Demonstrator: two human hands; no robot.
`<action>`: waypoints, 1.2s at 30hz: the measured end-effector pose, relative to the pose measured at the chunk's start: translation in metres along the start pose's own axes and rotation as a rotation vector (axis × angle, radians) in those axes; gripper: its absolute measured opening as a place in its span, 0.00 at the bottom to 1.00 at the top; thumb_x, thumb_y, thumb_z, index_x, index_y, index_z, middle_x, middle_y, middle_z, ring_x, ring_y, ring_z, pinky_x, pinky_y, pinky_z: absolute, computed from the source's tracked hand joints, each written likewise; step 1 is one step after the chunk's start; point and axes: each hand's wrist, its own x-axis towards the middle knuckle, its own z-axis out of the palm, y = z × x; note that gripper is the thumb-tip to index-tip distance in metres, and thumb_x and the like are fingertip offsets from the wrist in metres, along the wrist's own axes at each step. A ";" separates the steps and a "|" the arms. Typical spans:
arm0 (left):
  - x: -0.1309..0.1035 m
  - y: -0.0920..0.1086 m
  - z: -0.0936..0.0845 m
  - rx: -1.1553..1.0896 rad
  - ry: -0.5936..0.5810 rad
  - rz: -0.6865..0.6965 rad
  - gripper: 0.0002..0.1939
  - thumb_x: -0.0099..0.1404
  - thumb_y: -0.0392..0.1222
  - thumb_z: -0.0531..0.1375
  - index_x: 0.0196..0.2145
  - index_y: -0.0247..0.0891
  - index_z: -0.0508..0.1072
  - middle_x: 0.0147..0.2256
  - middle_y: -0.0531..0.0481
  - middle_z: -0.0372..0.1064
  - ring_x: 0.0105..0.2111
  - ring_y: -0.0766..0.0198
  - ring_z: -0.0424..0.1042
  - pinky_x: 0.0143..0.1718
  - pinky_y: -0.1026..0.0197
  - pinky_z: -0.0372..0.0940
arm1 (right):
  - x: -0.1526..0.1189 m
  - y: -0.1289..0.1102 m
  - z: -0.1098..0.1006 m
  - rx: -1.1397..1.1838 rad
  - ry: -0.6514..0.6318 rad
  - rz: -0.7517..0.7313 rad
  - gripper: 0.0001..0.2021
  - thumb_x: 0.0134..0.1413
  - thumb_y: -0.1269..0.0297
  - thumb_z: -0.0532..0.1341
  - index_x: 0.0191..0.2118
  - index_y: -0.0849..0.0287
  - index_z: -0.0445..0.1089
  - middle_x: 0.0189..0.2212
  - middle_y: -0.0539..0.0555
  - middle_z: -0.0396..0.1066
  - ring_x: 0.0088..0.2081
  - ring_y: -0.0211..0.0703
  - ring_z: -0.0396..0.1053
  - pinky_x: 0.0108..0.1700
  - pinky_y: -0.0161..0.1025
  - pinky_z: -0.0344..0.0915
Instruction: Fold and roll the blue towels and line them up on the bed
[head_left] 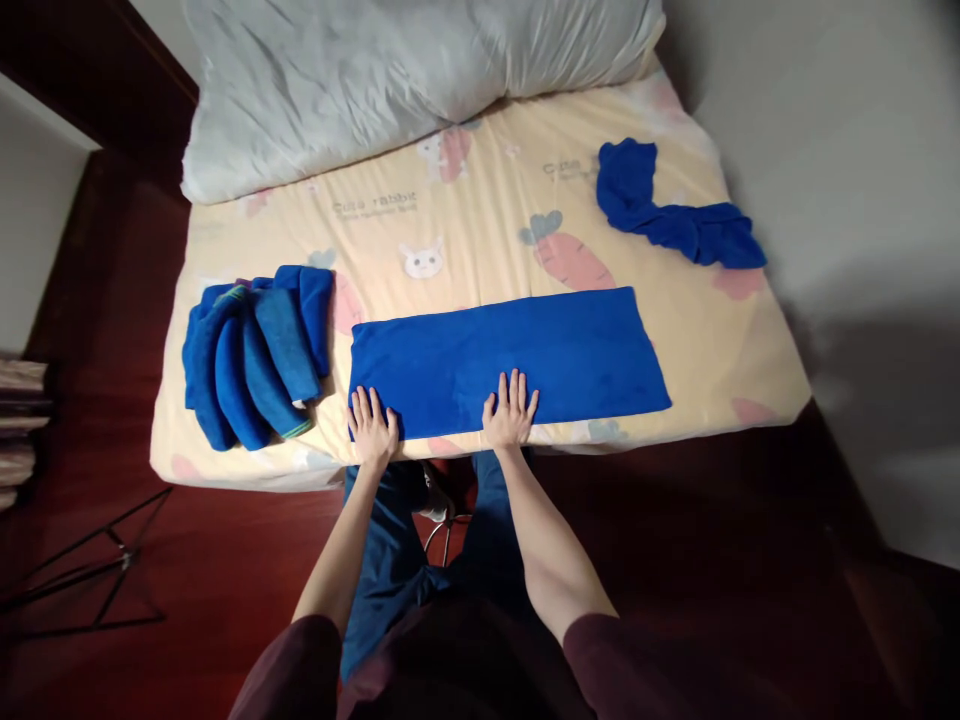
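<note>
A blue towel (pixel 570 350) lies flat as a long rectangle along the near side of the bed. My left hand (pixel 373 428) rests palm down on its near left corner, fingers spread. On the towel's near edge, left of its right half, my right hand (pixel 510 415) also presses flat with the fingers apart. Several rolled or folded blue towels (pixel 255 360) are bunched together to the left, some with a green edge stripe. Another blue towel (pixel 660 215) lies crumpled at the far right.
The bed has a yellow sheet (pixel 465 250) printed with rabbits and carrots. A large grey-white pillow or quilt (pixel 405 80) lies across its far side. A black tripod stand (pixel 112 560) is on the dark red floor at left, and a pale wall (pixel 840 200) runs along the right.
</note>
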 end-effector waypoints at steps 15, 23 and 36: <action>0.096 0.182 0.064 -0.195 -0.281 0.602 0.32 0.75 0.51 0.48 0.74 0.43 0.55 0.76 0.47 0.37 0.76 0.47 0.30 0.75 0.35 0.31 | -0.001 0.004 0.008 -0.013 0.008 0.023 0.31 0.66 0.64 0.49 0.73 0.63 0.56 0.72 0.64 0.55 0.74 0.55 0.49 0.74 0.66 0.40; 0.143 0.038 0.025 -0.041 -0.208 0.450 0.32 0.77 0.53 0.45 0.73 0.41 0.56 0.75 0.45 0.42 0.75 0.48 0.38 0.74 0.36 0.35 | -0.002 0.002 0.008 -0.024 0.024 0.019 0.31 0.66 0.64 0.49 0.72 0.63 0.58 0.72 0.61 0.54 0.75 0.54 0.48 0.74 0.65 0.40; 0.161 -0.019 0.001 -0.014 -0.096 0.270 0.32 0.77 0.50 0.43 0.73 0.36 0.54 0.75 0.39 0.40 0.76 0.46 0.34 0.73 0.31 0.35 | 0.000 0.000 0.008 -0.036 0.042 0.023 0.30 0.67 0.64 0.49 0.72 0.62 0.59 0.72 0.60 0.55 0.74 0.52 0.50 0.75 0.62 0.40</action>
